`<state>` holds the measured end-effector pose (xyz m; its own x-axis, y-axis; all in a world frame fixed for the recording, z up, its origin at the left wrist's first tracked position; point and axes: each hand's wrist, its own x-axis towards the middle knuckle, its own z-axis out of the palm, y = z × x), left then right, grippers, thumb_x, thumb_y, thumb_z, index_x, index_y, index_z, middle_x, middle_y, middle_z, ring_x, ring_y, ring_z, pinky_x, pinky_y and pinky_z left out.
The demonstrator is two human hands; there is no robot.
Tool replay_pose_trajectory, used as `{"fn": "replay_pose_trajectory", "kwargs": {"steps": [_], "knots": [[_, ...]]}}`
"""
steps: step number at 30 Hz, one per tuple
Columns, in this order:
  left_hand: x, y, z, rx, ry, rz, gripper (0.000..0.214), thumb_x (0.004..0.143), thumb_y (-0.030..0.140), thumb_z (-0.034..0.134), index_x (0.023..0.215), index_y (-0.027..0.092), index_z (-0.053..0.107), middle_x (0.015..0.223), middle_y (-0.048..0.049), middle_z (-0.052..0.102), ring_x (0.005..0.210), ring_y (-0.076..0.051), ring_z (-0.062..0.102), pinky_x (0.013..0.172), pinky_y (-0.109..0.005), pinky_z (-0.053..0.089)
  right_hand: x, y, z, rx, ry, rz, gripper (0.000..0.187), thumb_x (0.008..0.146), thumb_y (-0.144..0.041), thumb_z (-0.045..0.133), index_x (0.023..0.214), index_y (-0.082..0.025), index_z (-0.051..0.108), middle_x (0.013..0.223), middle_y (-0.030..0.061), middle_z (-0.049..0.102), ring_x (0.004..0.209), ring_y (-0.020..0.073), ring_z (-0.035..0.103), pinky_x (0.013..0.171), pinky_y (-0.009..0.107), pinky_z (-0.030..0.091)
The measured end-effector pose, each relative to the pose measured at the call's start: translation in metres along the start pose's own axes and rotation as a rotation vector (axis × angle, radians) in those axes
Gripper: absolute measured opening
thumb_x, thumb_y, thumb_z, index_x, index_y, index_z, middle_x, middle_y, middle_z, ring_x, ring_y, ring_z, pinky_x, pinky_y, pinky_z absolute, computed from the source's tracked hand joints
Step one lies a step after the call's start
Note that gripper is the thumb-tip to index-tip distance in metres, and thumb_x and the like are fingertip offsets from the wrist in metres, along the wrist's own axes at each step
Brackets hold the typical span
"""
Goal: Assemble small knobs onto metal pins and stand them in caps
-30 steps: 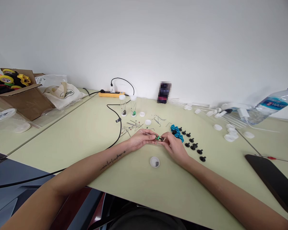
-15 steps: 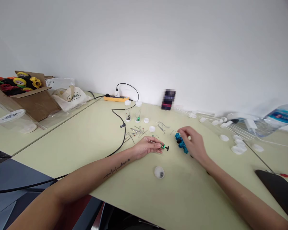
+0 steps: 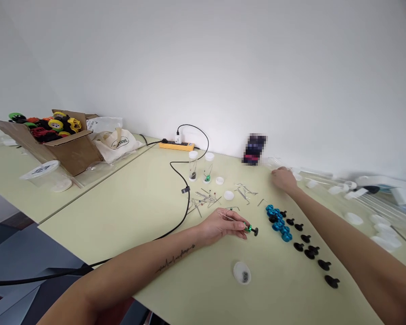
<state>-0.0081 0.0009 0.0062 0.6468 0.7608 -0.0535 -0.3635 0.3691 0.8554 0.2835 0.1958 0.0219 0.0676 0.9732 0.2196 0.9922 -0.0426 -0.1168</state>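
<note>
Evidently, your left hand (image 3: 219, 228) pinches green-black piece (image 3: 249, 229), probably light, stiff: grip green part. Right hand's (image 3: 284, 180) fingers: can't tell.

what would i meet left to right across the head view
Open brown cardboard box, orange power strip, clear upright tube with green piece inside, green-and-black piece in left hand, blue lobed pieces.
</note>
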Motion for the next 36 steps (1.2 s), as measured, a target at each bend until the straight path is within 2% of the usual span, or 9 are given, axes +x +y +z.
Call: {"fn": "replay_pose_trajectory", "kwargs": {"steps": [5, 8, 14, 17, 23, 27, 29, 33, 36], "knots": [[0.0, 0.002, -0.001, -0.007, -0.01, -0.009, 0.038, 0.055, 0.031, 0.077, 0.084, 0.008, 0.067, 0.077, -0.0092, 0.063, 0.065, -0.015, 0.062, 0.073, -0.033, 0.047, 0.002, 0.005, -0.004, 0.187, 0.107, 0.148, 0.032, 0.07, -0.008, 0.046, 0.093, -0.005, 0.067, 0.106, 0.022, 0.058, 0.092, 0.0255, 0.055, 0.076, 0.032, 0.038], [0.0, 0.002, -0.001, -0.021, -0.028, -0.003, 0.037, 0.055, 0.03, 0.077, 0.083, 0.008, 0.066, 0.08, -0.0105, 0.064, 0.066, -0.016, 0.062, 0.074, -0.034, 0.048, 0.0, 0.014, -0.023, 0.335, 0.228, 0.244, 0.036, 0.074, -0.012, 0.041, 0.1, -0.005, 0.065, 0.089, 0.0196, 0.064, 0.079, 0.0214, 0.058, 0.067, 0.032, 0.04], [0.001, 0.0, -0.001, -0.035, -0.031, 0.016, 0.032, 0.057, 0.028, 0.076, 0.08, 0.008, 0.066, 0.083, -0.0102, 0.064, 0.067, -0.016, 0.062, 0.075, -0.035, 0.048, -0.016, 0.002, -0.064, 0.597, 0.445, 0.208, 0.045, 0.074, -0.006, 0.03, 0.109, 0.0, 0.057, 0.096, 0.0236, 0.062, 0.077, 0.0154, 0.059, 0.06, 0.026, 0.043], [0.002, -0.001, -0.003, -0.019, -0.038, 0.008, 0.036, 0.055, 0.029, 0.077, 0.083, 0.009, 0.067, 0.084, -0.0099, 0.064, 0.066, -0.016, 0.063, 0.077, -0.036, 0.047, -0.036, -0.04, -0.08, 0.666, 0.477, 0.054, 0.039, 0.076, -0.008, 0.034, 0.103, -0.009, 0.061, 0.095, 0.0165, 0.063, 0.08, 0.0139, 0.06, 0.065, 0.024, 0.044], [0.005, -0.002, -0.005, -0.035, -0.022, 0.018, 0.037, 0.051, 0.03, 0.079, 0.08, 0.009, 0.067, 0.083, -0.0091, 0.065, 0.066, -0.016, 0.063, 0.08, -0.039, 0.047, -0.072, -0.179, -0.112, 0.568, 0.362, -0.627, 0.026, 0.08, -0.013, 0.041, 0.085, -0.017, 0.066, 0.094, 0.0052, 0.063, 0.084, 0.0168, 0.058, 0.074, 0.029, 0.043], [0.004, -0.004, -0.004, -0.033, -0.018, 0.019, 0.038, 0.051, 0.029, 0.079, 0.081, 0.008, 0.067, 0.08, -0.0092, 0.064, 0.065, -0.017, 0.063, 0.078, -0.039, 0.047, -0.063, -0.272, -0.119, 0.508, 0.227, -0.88, 0.028, 0.081, -0.013, 0.042, 0.098, -0.014, 0.064, 0.108, 0.0085, 0.058, 0.097, 0.0232, 0.056, 0.085, 0.039, 0.042], [0.003, -0.004, -0.005, -0.038, -0.018, 0.019, 0.038, 0.051, 0.03, 0.079, 0.08, 0.009, 0.067, 0.08, -0.0094, 0.065, 0.064, -0.017, 0.063, 0.077, -0.039, 0.047, -0.058, -0.306, -0.12, 0.481, 0.074, -1.068, 0.041, 0.076, -0.017, 0.053, 0.117, -0.014, 0.054, 0.132, 0.0087, 0.041, 0.116, 0.0275, 0.044, 0.092, 0.04, 0.038], [0.001, -0.003, -0.005, -0.029, -0.038, 0.019, 0.037, 0.053, 0.029, 0.078, 0.082, 0.009, 0.067, 0.082, -0.0089, 0.064, 0.066, -0.017, 0.062, 0.078, -0.04, 0.048, -0.08, -0.332, -0.126, 0.521, -0.031, -1.284, 0.048, 0.081, -0.024, 0.051, 0.129, -0.022, 0.041, 0.146, 0.0026, 0.017, 0.126, 0.0254, 0.033, 0.098, 0.04, 0.034], [-0.001, -0.001, -0.004, -0.016, -0.062, 0.019, 0.036, 0.054, 0.028, 0.077, 0.084, 0.009, 0.067, 0.082, -0.0091, 0.063, 0.068, -0.017, 0.061, 0.078, -0.039, 0.048, -0.126, -0.309, -0.135, 0.506, -0.051, -1.324, 0.037, 0.085, -0.024, 0.046, 0.122, -0.022, 0.048, 0.141, 0.003, 0.029, 0.121, 0.0214, 0.039, 0.098, 0.039, 0.036]]}}
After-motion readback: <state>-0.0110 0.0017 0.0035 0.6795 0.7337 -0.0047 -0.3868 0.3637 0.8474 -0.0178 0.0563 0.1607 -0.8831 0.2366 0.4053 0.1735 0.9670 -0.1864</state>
